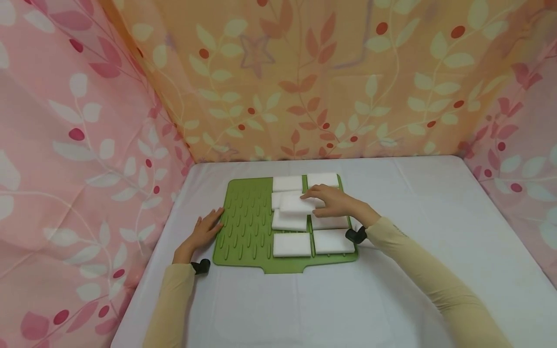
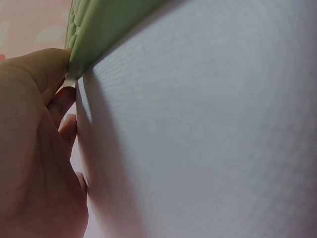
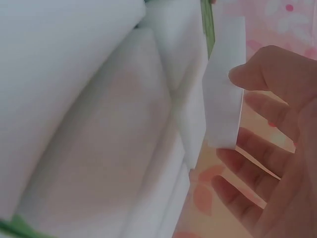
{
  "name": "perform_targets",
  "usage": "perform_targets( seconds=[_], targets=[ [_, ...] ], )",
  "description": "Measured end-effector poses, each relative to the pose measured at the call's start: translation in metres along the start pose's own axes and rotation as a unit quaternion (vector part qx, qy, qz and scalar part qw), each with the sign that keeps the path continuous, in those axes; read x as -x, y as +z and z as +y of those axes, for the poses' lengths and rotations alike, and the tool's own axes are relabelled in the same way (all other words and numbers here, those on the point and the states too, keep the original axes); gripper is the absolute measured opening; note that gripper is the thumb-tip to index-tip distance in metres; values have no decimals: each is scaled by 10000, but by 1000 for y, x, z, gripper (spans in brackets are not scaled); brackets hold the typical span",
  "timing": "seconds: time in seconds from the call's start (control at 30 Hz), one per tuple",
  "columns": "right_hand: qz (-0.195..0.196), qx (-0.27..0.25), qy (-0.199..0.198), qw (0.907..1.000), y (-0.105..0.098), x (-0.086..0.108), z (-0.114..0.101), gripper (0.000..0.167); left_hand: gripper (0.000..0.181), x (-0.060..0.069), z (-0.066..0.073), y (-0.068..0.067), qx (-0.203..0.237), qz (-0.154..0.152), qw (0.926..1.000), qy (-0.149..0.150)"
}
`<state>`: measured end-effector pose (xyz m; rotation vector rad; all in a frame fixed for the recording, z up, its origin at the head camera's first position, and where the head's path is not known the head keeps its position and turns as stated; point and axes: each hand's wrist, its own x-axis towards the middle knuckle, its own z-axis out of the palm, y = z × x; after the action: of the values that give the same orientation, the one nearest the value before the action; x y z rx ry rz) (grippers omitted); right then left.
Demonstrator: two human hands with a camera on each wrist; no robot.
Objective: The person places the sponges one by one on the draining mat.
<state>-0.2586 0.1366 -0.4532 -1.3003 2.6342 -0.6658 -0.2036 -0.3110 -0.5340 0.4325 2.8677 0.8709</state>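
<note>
In the head view, a green ridged mat [image 1: 243, 193] lies on the table with several white sponge-like blocks [image 1: 291, 245] in two columns on its right half. My right hand [image 1: 335, 200] pinches one white block [image 1: 296, 202] between thumb and fingers, just over the left of these columns. In the right wrist view, the thumb presses the near face of this block [image 3: 224, 89]. My left hand [image 1: 204, 233] touches the mat's left edge with fairly straight fingers. The left wrist view shows that hand [image 2: 34, 134] beside the mat's edge [image 2: 106, 32]. My right hand hides part of the right column.
The mat's left half shows bare ridges, and a short tab [image 1: 284, 268] sticks out from its front edge. A white cloth covers the table [image 1: 417, 203]. Patterned curtains [image 1: 300, 72] stand at the back and both sides.
</note>
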Motion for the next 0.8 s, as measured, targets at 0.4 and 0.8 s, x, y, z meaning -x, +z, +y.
perform_targets(
  seconds=[0.4,0.8],
  targets=[
    [19,174,-297,9994,13,-24,-25,48,56,0,-1,1,11,-51,10000,-36],
    [-43,-57,-284,9996,31,-49,-38,48,56,0,0,0,-27,-30,10000,-46]
  ],
)
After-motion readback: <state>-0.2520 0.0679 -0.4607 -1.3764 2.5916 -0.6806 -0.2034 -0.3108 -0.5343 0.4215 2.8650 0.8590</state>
